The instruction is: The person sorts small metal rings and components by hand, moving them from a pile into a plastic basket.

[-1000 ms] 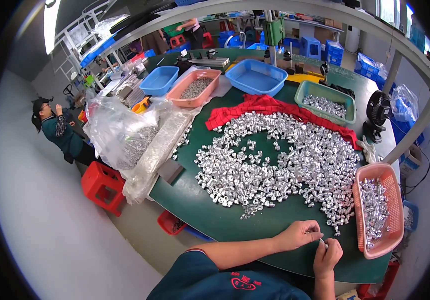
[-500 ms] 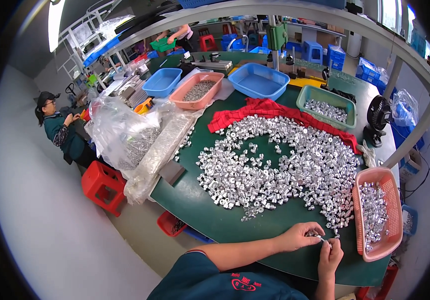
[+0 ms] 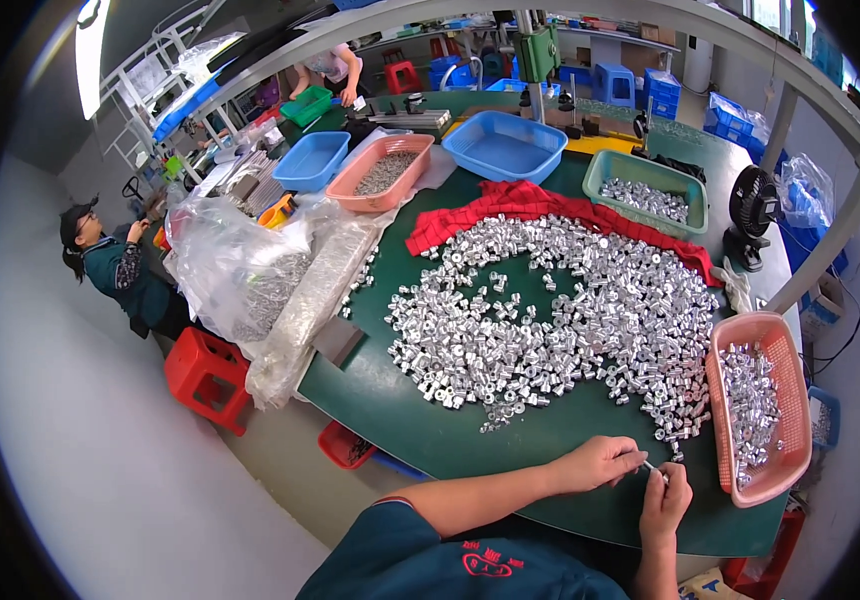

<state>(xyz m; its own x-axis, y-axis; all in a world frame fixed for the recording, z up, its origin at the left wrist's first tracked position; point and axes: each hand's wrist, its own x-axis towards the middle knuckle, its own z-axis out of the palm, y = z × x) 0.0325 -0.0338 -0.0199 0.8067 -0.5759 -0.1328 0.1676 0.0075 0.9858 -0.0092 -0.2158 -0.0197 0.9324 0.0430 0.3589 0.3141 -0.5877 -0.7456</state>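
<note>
Above the near edge of the green table my left hand (image 3: 602, 464) is closed, thumb and fingers pinched together. A thin, light rod-like piece (image 3: 650, 466) shows at its fingertips and points toward my right hand (image 3: 666, 502). That hand is closed too, its thumb and forefinger pinching a small silvery metal part, mostly hidden by the fingers. The two hands nearly touch at the fingertips. Beyond them spreads a large pile of small silvery metal fittings (image 3: 550, 345). To the right stands a pink basket (image 3: 788, 400) with more of these fittings inside.
A red cloth (image 3: 540, 200) borders the pile's far side. Behind it stand a green tub (image 3: 598, 180) of fittings, a blue tub (image 3: 505, 160) and a pink tub (image 3: 415, 180). Plastic bags (image 3: 210, 250) lie left. A fan (image 3: 753, 210) stands right. Two people are at work farther off.
My left hand's fingers have closed tighter; the metal pieces seen in its palm no longer show. The view has shifted slightly. In the background, a person leans closer over a green basket.
</note>
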